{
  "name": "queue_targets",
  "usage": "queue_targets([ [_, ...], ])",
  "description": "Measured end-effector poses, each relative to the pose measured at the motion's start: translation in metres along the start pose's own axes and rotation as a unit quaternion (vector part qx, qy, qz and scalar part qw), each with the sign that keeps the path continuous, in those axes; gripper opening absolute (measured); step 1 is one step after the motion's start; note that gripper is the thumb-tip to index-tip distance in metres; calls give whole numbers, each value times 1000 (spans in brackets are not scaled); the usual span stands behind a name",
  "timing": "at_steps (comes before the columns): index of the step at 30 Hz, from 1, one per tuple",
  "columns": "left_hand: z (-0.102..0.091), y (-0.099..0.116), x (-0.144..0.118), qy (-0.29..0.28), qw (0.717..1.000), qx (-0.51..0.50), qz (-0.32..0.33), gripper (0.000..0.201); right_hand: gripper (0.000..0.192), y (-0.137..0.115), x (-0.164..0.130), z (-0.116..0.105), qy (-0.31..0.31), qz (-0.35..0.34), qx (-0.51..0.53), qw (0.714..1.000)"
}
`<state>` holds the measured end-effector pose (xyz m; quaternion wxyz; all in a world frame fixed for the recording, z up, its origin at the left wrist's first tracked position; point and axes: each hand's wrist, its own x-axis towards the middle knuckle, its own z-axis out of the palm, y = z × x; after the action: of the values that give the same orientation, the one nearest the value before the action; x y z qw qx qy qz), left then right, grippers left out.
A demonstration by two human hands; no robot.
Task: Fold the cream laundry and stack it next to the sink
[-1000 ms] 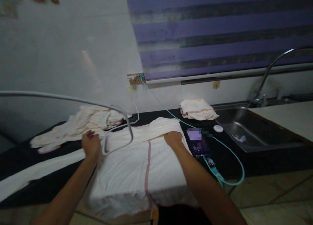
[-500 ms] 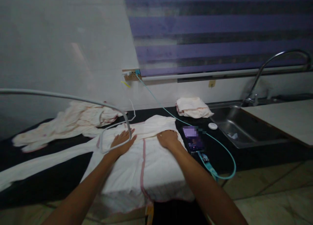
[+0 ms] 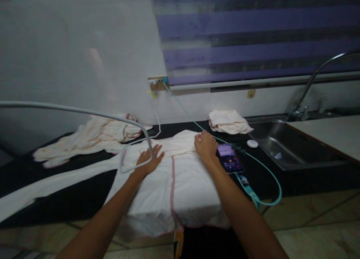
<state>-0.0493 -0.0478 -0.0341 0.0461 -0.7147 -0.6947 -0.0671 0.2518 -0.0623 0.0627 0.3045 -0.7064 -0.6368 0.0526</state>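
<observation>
At the left of the frame a crumpled cloth (image 3: 92, 137) lies on the dark counter (image 3: 70, 195). Your left hand (image 3: 149, 159) rests flat, fingers spread, on the white garment (image 3: 168, 176) at center. Your right hand (image 3: 206, 146) pinches its folded upper edge, just beside the phone (image 3: 229, 161).

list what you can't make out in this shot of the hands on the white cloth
Head view, all four:
- Screen of the dark phone: blurred, content unreadable.
- Right hand on the pink-trimmed white garment: fingertips curl over the folded edge, so whether it grips is unclear.
- Curved metal tap: spout cut off by the right edge.
- Small object in the steel sink: too small and dim to identify.

The left hand lies flat and open.
</observation>
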Motion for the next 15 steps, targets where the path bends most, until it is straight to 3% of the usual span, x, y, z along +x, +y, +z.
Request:
queue_targets([
  [3, 0, 1, -1, 4, 1000, 1, 5, 68, 32, -17, 4, 9, 1, -62, 9, 998],
  [7, 1, -3, -1, 7, 1000, -8, 11, 70, 48, -30, 16, 41, -95, -106, -25, 989],
  [11, 7, -8, 2, 4, 1000, -12, 24, 71, 56, -12, 22, 78, -145, -79, -69, 984],
  [15, 7, -16, 0, 23, 999, 1, 27, 66, 64, 5, 24, 95, -157, -66, -88, 981],
])
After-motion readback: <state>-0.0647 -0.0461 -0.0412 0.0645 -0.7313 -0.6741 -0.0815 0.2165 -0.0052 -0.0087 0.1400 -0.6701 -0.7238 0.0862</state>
